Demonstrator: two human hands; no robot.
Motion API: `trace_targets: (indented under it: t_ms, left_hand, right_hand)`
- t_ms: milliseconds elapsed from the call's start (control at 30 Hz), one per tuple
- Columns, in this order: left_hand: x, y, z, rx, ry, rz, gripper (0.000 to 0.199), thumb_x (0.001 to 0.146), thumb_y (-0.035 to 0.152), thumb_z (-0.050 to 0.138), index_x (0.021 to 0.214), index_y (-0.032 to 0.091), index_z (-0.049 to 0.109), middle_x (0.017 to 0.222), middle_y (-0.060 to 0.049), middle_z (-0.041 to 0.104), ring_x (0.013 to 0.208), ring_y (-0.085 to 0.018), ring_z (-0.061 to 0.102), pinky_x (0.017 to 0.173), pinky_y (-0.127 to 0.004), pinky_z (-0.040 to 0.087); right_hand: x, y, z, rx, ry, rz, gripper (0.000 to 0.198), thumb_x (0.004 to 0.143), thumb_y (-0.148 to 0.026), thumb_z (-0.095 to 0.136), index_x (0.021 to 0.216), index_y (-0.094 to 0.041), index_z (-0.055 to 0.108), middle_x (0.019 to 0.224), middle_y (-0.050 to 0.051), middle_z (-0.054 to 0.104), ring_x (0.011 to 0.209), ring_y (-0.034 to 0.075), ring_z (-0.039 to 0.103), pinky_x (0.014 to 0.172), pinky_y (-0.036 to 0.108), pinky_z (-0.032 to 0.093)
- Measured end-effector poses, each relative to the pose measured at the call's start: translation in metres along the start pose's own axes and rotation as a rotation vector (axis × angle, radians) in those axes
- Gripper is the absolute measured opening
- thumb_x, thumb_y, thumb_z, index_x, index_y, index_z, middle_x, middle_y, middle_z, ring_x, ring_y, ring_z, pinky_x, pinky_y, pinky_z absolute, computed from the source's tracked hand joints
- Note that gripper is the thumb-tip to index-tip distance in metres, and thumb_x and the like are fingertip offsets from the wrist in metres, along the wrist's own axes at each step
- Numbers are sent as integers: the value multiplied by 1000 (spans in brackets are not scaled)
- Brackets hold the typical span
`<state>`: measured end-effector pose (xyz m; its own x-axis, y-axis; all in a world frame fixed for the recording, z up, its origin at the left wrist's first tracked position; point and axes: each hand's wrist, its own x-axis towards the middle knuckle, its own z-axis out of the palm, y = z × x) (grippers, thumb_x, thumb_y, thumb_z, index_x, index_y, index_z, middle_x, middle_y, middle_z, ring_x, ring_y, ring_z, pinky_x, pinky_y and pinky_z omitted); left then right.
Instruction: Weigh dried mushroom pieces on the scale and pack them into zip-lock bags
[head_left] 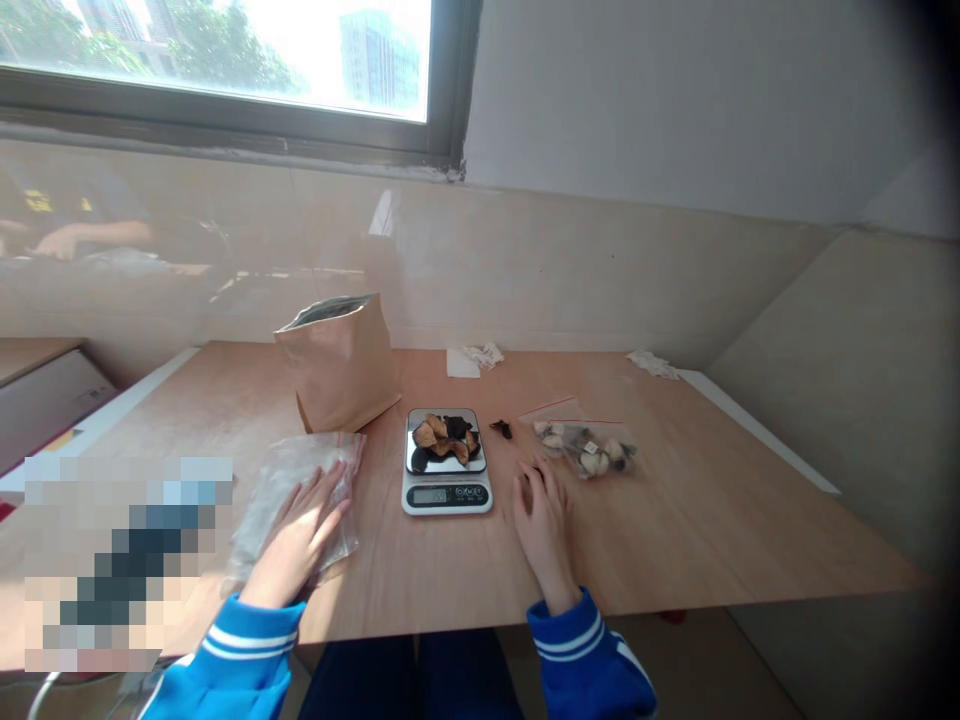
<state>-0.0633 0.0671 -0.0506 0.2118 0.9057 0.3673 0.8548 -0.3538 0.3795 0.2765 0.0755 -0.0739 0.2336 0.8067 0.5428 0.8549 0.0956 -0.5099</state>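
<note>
My left hand (306, 530) lies flat, fingers stretched, on clear zip bags (274, 470) at the left. On the bare tabletop, my right hand (541, 515) rests with its fingers slightly bent and apart, holding nothing. Between my hands stands a white kitchen scale (448, 500), its display lit but too small to read surely. Dried brown and black pieces, like dried mushroom or fungus (446, 440), are heaped on its plate. Beside the scale lies a small dark dried piece (502, 430). Just beyond my right fingertips are filled clear zip bags (592, 450) with pale and dark pieces.
An upright brown kraft paper bag (337, 365) gapes open behind the zip bags. Crumpled white tissue (484, 355) and another tissue (652, 365) lie along the back of the wooden table (660, 540). A pixelated patch hides the table's left side. Tiled wall borders the back.
</note>
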Motion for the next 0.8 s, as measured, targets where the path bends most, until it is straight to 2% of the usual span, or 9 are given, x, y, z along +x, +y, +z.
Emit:
trace_targets:
  t_ms: [67,133,200,267,367,500,600,700,800]
  left_hand:
    - [0,11,-4,-38,74,28,53,94,36,39,147,37,31,144,-3,49,136,-25,40,111,-50,33]
    - [-1,31,-9,-77,122,5,60,94,34,41,150,37,20,149,-2,42,139,-26,36,112,-51,31]
    - [0,53,-11,-146,163,69,61,95,31,40,151,37,16,151,-2,39,140,-25,34,113,-50,29]
    - [3,72,-11,-201,153,149,61,95,28,40,151,35,16,151,-3,39,141,-24,33,115,-48,28]
    - [7,85,-6,-276,134,199,57,96,26,37,151,32,20,151,-4,40,138,-22,37,115,-45,28]
    - [11,87,1,-388,215,132,47,97,25,34,143,29,39,144,-4,49,133,-19,45,112,-40,34]
    - [15,91,0,-511,380,-33,40,98,29,32,132,24,54,134,-5,59,127,-19,51,108,-38,39]
    - [24,98,-6,-557,535,-205,41,99,34,30,119,21,63,126,-5,64,123,-20,55,107,-37,40]
    - [38,103,-8,-610,620,-262,42,98,39,31,114,21,65,122,-5,66,120,-20,56,108,-38,39]
  right_hand:
    - [-3,-21,-11,112,37,-4,30,96,-31,39,109,-19,63,121,13,59,118,28,51,98,49,38]
    - [-9,-50,-21,281,-15,-17,26,96,-30,40,103,-21,64,107,10,63,107,25,56,94,43,42]
    - [-16,-85,-27,491,-194,-55,23,96,-30,42,102,-22,63,102,7,64,100,21,59,90,37,46]
    - [-20,-116,-30,637,-346,-75,21,93,-31,50,107,-22,62,105,6,65,100,20,59,89,34,46]
    - [-18,-145,-31,815,-489,-30,18,92,-31,52,97,-21,65,92,3,67,85,16,61,78,27,47]
    - [-10,-146,-29,899,-504,77,20,89,-31,53,80,-18,66,77,2,66,70,14,58,66,24,45]
    - [-10,-134,-20,867,-419,241,22,87,-32,55,76,-16,66,73,2,67,65,14,57,63,25,44]
    - [-13,-124,-9,849,-322,387,29,86,-40,55,71,-17,61,65,2,64,59,14,54,58,25,43]
    - [-12,-116,-7,871,-313,354,36,91,-45,46,71,-18,59,69,3,64,61,15,56,60,26,46]
